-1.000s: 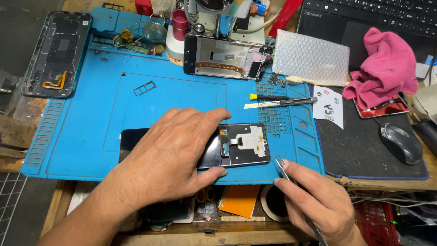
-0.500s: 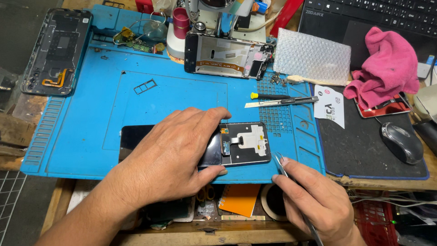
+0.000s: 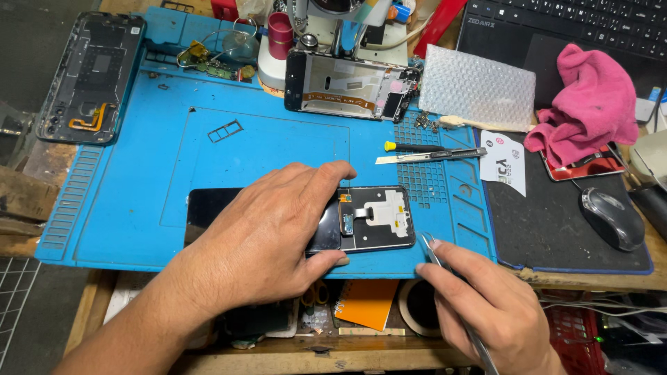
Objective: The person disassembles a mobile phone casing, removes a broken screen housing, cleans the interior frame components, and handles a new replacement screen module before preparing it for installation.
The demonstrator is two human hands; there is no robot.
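Blue repair mat (image 3: 139, 208) on the table carries a black phone screen assembly (image 3: 372, 219), pinned flat under the left hand (image 3: 271, 236), fingers spread. At four o'clock from it, the right hand (image 3: 486, 305) pinches metal tweezers (image 3: 434, 251), tips just beside the assembly's corner.

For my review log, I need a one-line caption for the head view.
Left hand pins a black phone screen assembly on the blue repair mat while the right hand holds tweezers beside it.

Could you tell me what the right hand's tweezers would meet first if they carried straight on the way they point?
Probably the lower right corner of the opened phone: the right hand aims the tweezers up-left at it, though depth is unclear.
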